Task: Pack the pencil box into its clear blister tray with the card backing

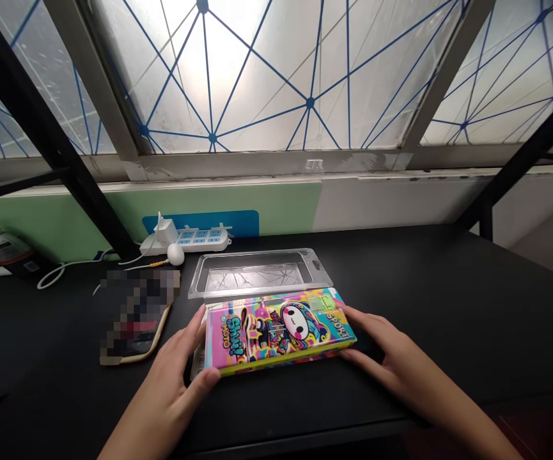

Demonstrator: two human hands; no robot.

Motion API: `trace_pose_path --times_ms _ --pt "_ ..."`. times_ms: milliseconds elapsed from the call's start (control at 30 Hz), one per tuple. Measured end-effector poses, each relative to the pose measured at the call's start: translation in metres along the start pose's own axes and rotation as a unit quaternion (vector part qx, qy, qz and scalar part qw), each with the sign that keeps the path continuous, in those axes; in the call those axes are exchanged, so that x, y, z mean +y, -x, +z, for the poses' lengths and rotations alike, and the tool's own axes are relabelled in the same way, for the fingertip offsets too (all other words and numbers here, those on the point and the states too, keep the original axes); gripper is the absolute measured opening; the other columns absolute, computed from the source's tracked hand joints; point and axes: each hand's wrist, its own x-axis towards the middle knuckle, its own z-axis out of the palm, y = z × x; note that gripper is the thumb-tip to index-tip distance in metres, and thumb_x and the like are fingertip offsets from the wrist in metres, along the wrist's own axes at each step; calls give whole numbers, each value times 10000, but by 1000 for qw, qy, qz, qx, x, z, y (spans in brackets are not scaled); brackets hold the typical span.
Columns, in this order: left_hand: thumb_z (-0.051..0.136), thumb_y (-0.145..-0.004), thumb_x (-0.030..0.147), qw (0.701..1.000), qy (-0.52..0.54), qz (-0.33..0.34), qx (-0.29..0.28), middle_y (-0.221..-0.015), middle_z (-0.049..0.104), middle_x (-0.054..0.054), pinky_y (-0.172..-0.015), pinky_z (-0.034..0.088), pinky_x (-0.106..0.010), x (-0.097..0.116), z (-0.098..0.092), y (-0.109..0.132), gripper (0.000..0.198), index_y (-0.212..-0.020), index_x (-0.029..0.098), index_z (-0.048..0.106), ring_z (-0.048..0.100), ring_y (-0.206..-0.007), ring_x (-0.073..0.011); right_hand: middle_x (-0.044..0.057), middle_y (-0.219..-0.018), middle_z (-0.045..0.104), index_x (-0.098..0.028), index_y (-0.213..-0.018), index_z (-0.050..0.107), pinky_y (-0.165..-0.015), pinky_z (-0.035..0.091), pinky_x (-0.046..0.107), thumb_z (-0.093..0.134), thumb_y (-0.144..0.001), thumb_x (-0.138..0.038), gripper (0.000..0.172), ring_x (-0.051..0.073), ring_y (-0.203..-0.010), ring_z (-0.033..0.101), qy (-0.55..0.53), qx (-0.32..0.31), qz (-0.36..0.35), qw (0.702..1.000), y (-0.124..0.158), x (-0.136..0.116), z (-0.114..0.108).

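1. Step in hand (my judgement): handling the bright box (276, 329) w/ two hands, one at each end. It may be steadying or turning; 1 view cannot show which.
2. Place: the box is just in front of the clear tray (257, 278), i.e. on the person's side, over the black table (424, 287). Can't tell if box and tray touch.
3. The left hand (175, 377) is half-curled, grasping the box at its left end: fingers at far corner, thumb at near corner. Some clear plastic shows there also (prob. a wrapping, but it's hard to say).
4. The right hand (386, 351) is grasping the other end, more lightly I think, w/ fingers at the far side and thumb by the near edge. Neither hand is clenched.
5. Next move, IMO, calls for even pressure from both hands, b/c the box surface looks smooth.
6. Also: power strip (204, 240) behind the tray; blurred flat thing (137, 319) to its left.
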Motion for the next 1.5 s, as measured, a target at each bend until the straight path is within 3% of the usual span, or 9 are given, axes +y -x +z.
trace_pose_path --times_ms 100,300,500,700,900,1033,1167,1367,1500 --pt "576 -938 608 1000 -27 -14 7 -1594 454 -119 -1141 432 -538 5 2 0 844 -1636 298 218 488 -1422 -351 104 -1439 627 -318 -1606 282 -1003 576 469 565 -989 -425 687 296 -1252 638 33 27 -14 999 3 -2 7" --pt "671 -902 508 992 -89 69 54 -1456 618 -58 -1047 548 -445 12 -1 -3 673 -1521 348 461 624 -1294 -315 46 -1364 687 -365 -1556 373 -961 594 431 556 -1004 -267 590 258 -1182 670 76 77 -116 987 5 -5 15" --pt "644 -950 498 977 -105 156 101 -1456 619 -34 -1059 541 -382 24 -15 -8 632 -1525 358 423 649 -1266 -265 30 -1319 713 -369 -1516 457 -967 596 390 633 -971 -254 584 246 -1159 689 45 117 -185 975 -3 -9 -8" --pt "620 -935 527 971 -179 155 5 -1582 481 -102 -1139 460 -425 50 -46 -66 778 -1594 225 340 519 -1402 -310 37 -1286 737 -318 -1365 654 -850 654 394 722 -904 -327 466 292 -1070 740 -26 139 -162 977 -61 -11 -41" --pt "511 -981 432 951 -273 144 -9 -1553 497 -183 -1141 423 -516 49 -53 -123 695 -1583 131 340 477 -1424 -355 91 -1194 775 -224 -1259 732 -866 653 451 725 -883 -378 406 309 -985 769 -33 118 -148 981 -119 -2 -19" --pt "438 -1007 414 946 -307 105 1 -1595 434 -192 -1157 372 -595 26 -40 -123 660 -1589 128 319 365 -1492 -384 84 -1184 779 -242 -1239 736 -911 636 448 717 -887 -364 373 298 -1045 753 -28 100 -164 981 -131 3 1" --pt "376 -1030 449 943 -321 77 -34 -1632 363 -206 -1186 355 -570 13 -30 -115 692 -1609 87 271 292 -1525 -382 90 -1272 742 -245 -1305 689 -973 610 455 681 -919 -344 399 293 -1138 718 -24 84 -172 981 -131 8 7" --pt "255 -1070 469 935 -347 63 -44 -1630 355 -214 -1170 379 -569 16 -29 -110 647 -1605 111 316 329 -1511 -371 128 -1355 691 -203 -1311 674 -1040 567 485 540 -1009 -293 342 286 -1245 657 23 71 -195 978 -125 10 11" --pt "318 -1031 601 927 -364 71 -62 -1628 335 -225 -1192 343 -570 23 -28 -108 763 -1592 84 343 300 -1518 -387 127 -1444 625 -228 -1383 623 -1058 544 524 495 -1027 -297 385 299 -1325 594 64 46 -195 978 -124 9 11"
